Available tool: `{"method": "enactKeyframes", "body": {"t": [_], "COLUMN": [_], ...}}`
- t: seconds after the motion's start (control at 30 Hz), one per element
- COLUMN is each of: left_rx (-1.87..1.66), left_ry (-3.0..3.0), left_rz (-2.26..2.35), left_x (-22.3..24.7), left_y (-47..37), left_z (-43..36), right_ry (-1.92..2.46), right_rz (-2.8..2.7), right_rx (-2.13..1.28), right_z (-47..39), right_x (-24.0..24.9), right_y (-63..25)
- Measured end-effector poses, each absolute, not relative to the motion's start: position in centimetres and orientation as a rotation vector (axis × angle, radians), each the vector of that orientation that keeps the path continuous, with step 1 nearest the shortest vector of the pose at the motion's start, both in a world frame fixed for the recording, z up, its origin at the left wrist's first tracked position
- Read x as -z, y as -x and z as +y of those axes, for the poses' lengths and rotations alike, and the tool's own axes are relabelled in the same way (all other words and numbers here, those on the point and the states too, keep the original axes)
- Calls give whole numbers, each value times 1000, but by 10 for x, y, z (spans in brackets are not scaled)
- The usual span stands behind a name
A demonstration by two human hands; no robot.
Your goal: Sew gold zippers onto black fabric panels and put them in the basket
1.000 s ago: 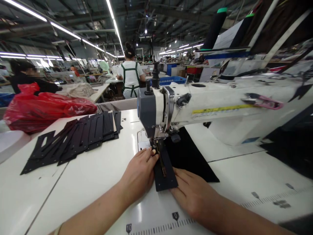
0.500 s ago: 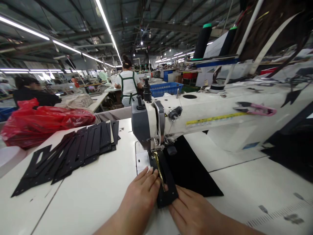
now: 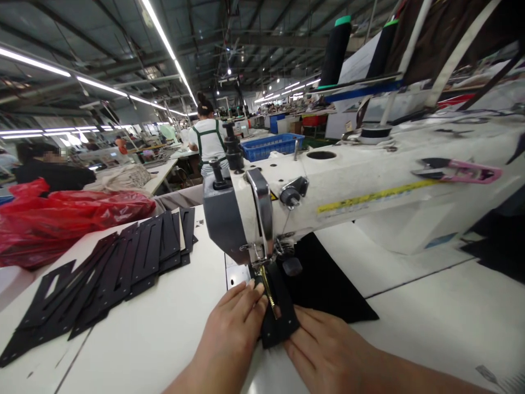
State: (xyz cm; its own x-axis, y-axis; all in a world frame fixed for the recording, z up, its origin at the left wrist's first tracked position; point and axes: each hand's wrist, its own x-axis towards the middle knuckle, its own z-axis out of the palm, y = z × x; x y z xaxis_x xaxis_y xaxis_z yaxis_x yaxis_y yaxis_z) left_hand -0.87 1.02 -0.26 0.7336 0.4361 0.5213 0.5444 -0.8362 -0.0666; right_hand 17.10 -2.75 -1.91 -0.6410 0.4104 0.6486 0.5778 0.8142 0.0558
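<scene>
Under the needle area of a white sewing machine [image 3: 369, 180] lies a black slotted piece [image 3: 283, 327] with a gold-toothed zipper [image 3: 268, 293] showing in its slot. My left hand [image 3: 233, 328] presses on the piece's left edge, fingers together and fingertips close to the presser foot. At the lower right edge, my right hand [image 3: 328, 345] holds the piece, its fingers together and partly hidden beneath it. A larger black fabric [image 3: 332, 284] is spread to the right, partly under the machine arm.
Overlapping black slotted pieces [image 3: 135, 257] lie on the white table [image 3: 135, 339] at left. Behind them is a red plastic bag [image 3: 82, 213]. Pink-handled snips [image 3: 471, 171] rest on the machine arm. Beyond are a blue crate [image 3: 273, 145] and a person [image 3: 209, 139] facing away.
The view has shifted slightly, so the machine looks nearer and the stack sits farther left. Both hands stay on the slotted piece, whose zipper end is a little closer to the presser foot.
</scene>
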Motion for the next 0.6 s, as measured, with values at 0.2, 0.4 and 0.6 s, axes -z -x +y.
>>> {"method": "enactKeyframes", "body": {"t": [0.2, 0.4, 0.6], "left_rx": [767, 818, 782], "left_ry": [2701, 2683, 2749], "left_rz": [-749, -709, -857], "left_x": [0, 1, 4], "left_y": [6, 5, 9], "left_z": [23, 25, 28], "right_ry": [741, 738, 758], "right_rz": [-2450, -2485, -2470], "right_rx": [343, 308, 308], "right_z": [-15, -1, 7], "right_x": [16, 20, 13], "right_y": [-172, -171, -171]}}
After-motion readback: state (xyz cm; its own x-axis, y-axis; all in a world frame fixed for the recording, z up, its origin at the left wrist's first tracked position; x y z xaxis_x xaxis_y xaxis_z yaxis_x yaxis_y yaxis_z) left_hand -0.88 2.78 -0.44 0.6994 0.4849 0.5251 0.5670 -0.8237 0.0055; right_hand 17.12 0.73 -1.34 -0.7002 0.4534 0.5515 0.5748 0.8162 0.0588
